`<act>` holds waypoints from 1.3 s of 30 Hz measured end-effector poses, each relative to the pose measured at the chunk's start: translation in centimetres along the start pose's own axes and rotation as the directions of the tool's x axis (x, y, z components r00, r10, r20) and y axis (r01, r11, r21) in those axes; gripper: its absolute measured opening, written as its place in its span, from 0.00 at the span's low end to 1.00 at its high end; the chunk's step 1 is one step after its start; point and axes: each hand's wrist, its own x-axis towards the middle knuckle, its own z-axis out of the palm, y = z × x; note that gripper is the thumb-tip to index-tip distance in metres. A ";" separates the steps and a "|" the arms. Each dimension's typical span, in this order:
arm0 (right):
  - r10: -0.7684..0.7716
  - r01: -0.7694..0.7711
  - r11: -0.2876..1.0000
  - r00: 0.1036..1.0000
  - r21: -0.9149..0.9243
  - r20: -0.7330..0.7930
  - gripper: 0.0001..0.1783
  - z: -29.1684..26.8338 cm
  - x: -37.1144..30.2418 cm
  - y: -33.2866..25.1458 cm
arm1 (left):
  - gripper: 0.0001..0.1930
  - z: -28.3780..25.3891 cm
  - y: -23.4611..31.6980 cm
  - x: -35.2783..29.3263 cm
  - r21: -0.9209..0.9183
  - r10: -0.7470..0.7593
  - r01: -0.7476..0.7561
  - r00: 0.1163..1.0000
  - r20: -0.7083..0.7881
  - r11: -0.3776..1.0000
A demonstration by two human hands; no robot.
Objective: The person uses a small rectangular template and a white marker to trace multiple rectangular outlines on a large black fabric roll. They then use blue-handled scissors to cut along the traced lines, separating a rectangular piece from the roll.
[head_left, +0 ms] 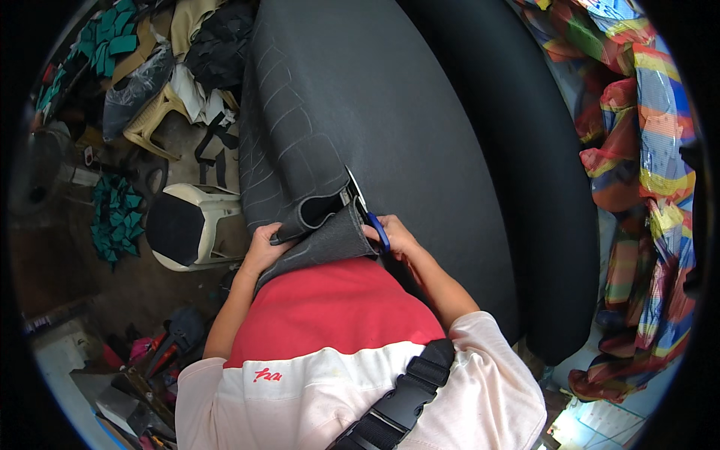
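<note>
A wide sheet of dark grey material [405,97] lies in front of me, with chalk-like pale lines drawn on its left part. My right hand [394,236] grips blue-handled scissors [377,231]. Their long metal blades point away from me, at the edge of the folded layers. With fingers closed on the near left edge, my left hand [264,246] holds the folded grey material [319,244] up against my body. The fold curls open between the two hands. Part of the scissors' lower blade is hidden by the material.
Long black rolls [555,225] lie along the right side of the sheet. Beyond them hang bundles in multicoloured striped wrap [652,142]. On the left stand a white plastic chair with a black seat piece [176,227] and a beige chair [154,124]. Green scraps [116,217] pile on the floor.
</note>
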 end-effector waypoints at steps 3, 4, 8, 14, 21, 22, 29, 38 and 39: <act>-0.042 0.042 0.999 0.998 0.011 0.036 0.25 -0.1 1.2 -0.5 | 0.11 -0.6 0.1 -0.3 -0.046 -0.038 0.037 0.999 -0.033 0.998; -0.075 0.072 0.996 0.995 0.050 0.063 0.24 0.0 2.4 -0.8 | 0.11 -0.7 0.1 -0.3 -0.048 -0.033 0.032 0.999 -0.040 0.998; -0.100 0.095 0.993 0.992 0.071 0.076 0.26 0.4 5.0 -0.7 | 0.10 -1.6 0.3 -0.2 -0.053 -0.071 0.068 0.996 -0.046 0.996; -0.063 0.062 0.997 0.998 -0.035 -0.025 0.29 0.4 5.1 -1.0 | 0.10 -3.2 1.1 -1.2 -0.347 -0.328 0.239 0.918 -0.224 0.907; -0.113 0.109 0.991 0.992 0.080 0.050 0.28 0.3 7.3 -3.9 | 0.15 -5.3 0.2 -1.0 -0.500 -0.333 0.172 0.909 -0.251 0.848; 0.003 -0.004 0.999 1.000 -0.043 -0.013 0.28 0.3 7.1 -3.8 | 0.16 -5.6 0.0 -1.1 -0.558 -0.360 0.153 0.889 -0.283 0.816; -0.056 0.057 0.998 0.996 -0.014 0.075 0.26 0.0 10.3 -5.5 | 0.26 -8.5 -0.8 -2.0 -0.704 -0.416 0.155 0.884 -0.214 0.693; -0.089 0.082 0.995 0.989 0.064 0.119 0.25 -0.6 10.9 -10.2 | 0.24 -11.5 0.1 -2.9 -0.825 -0.534 0.093 0.800 -0.272 0.558; -0.131 0.122 0.988 0.987 0.095 0.095 0.26 -0.5 11.2 -10.7 | 0.24 -11.6 0.5 -3.0 -0.820 -0.541 0.087 0.790 -0.289 0.566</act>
